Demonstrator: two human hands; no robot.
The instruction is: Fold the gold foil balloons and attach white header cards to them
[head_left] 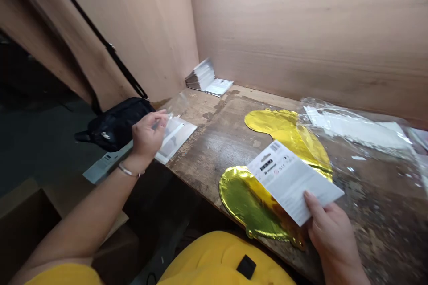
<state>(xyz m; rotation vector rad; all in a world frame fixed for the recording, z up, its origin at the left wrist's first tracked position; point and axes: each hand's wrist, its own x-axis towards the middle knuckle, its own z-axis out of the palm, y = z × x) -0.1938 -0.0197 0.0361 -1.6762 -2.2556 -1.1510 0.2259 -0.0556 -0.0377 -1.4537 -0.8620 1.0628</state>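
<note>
My right hand (334, 227) grips a white printed card (290, 178) by its lower right corner, thumb on top. The card has a barcode and a hanging slot at its upper end, and is tilted over a gold foil balloon (257, 205). That balloon lies flat and shiny on the table, partly covered by the card. At the table's left edge my left hand (150, 136) pinches a thin clear plastic bag (177, 104), slightly blurred. Under those fingers lies a pile of clear sleeves with a white border (179, 138).
A stack of folded white cards (203, 78) stands in the back corner of the wooden table (214, 142). Crumpled clear plastic with white pieces (357, 129) lies at right. A black pouch (117, 124) hangs at left, above an open cardboard box (50, 218).
</note>
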